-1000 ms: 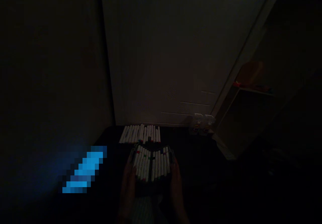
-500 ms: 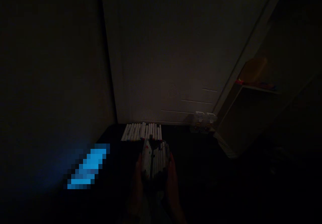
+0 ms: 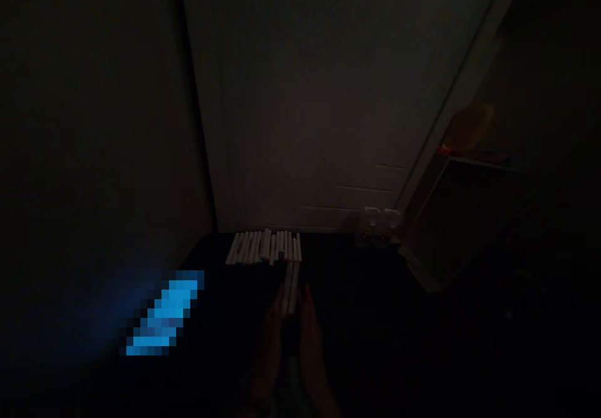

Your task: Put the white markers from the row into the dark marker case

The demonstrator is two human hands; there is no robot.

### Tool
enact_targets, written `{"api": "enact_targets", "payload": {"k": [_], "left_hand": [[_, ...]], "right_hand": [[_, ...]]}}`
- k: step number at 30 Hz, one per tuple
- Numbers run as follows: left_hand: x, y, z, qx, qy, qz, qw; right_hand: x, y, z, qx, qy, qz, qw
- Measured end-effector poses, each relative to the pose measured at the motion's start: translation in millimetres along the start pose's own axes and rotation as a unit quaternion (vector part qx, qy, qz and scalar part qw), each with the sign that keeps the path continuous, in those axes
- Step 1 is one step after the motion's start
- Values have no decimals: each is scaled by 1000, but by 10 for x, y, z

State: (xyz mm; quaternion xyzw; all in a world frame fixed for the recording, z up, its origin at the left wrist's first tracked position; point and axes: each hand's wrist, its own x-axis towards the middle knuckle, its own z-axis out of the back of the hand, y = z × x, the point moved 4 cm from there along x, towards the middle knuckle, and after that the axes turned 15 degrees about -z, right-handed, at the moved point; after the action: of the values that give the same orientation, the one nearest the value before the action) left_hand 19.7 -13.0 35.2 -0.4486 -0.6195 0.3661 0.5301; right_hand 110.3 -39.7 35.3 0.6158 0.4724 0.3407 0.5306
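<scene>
The light is very dim, so details are hard to make out. My left hand (image 3: 271,336) and my right hand (image 3: 312,336) face each other with fingers pointing forward. Pressed between them is a narrow bundle of white markers (image 3: 290,286), seen nearly edge-on. Its lower part fades into the dark between my palms. Just beyond it, a row of white markers (image 3: 253,247) lies side by side on the dark table (image 3: 338,280), some with coloured ends towards me.
A glowing blue pixelated screen (image 3: 166,315) lies at the left. Two clear plastic holders (image 3: 379,225) stand at the back right by the pale wall panel (image 3: 291,124). Further right, an orange object (image 3: 469,127) rests on a shelf (image 3: 483,163).
My hands have come closer together. The marker bundle between them, which was spread into two side-by-side halves, is now folded narrow. The row of markers stays put.
</scene>
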Motion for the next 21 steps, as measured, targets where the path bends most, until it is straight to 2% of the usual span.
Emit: {"api": "enact_targets", "payload": {"k": [8,12,15,19,21], "left_hand": [[26,-48,13,115,47,-47,991],[101,-13,42,142,47,-79,986],[152,2,95,141,39,-76,986],[225,9,252,159,23,-51,986],[267,32,320,151,41,-43,987]], "right_hand": [[-68,84,-58,-7,19,-1,1000],[-46,109,-45,7,29,-8,1000],[-5,153,20,-16,35,3,999],[156,275,283,-72,-46,49,995],[279,358,407,-112,-77,89,987]]}}
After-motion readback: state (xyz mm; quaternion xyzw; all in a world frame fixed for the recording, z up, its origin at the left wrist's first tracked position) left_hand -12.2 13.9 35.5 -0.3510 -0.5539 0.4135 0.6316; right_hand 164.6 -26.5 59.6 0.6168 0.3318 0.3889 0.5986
